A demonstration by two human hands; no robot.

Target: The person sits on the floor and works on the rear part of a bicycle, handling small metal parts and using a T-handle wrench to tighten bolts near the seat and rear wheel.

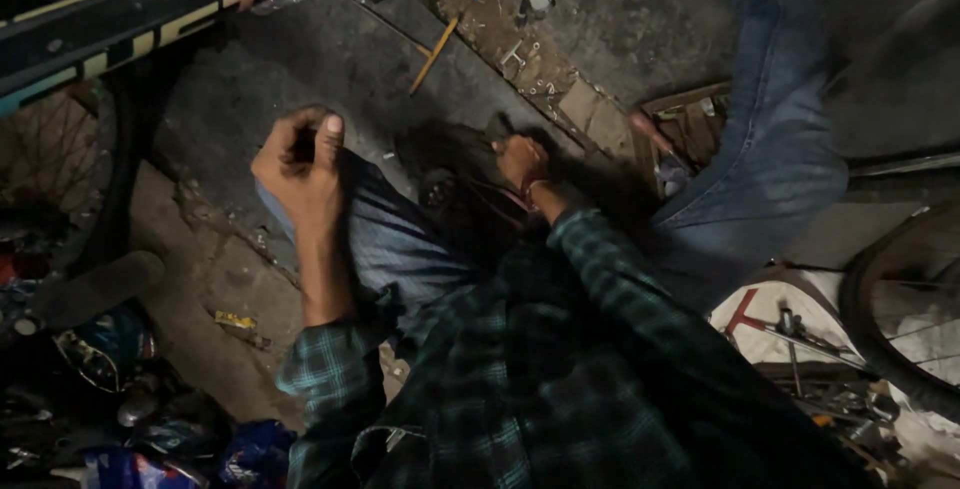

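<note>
Left hand (300,164) in a closed grip, fingers curled to the thumb just above the knee (385,224), pinching something too small and dark to make out; right hand (522,161) closed low over a dark part (440,189) in shadow, what it holds not discernible. Person crouches on a concrete floor (330,59) in a plaid shirt (560,349) and jeans, a bike frame (130,14) at upper left, a wheel (900,299) at right. Another person's jeans leg (775,139) stands at upper right beside a wooden box (685,129) of bits.
</note>
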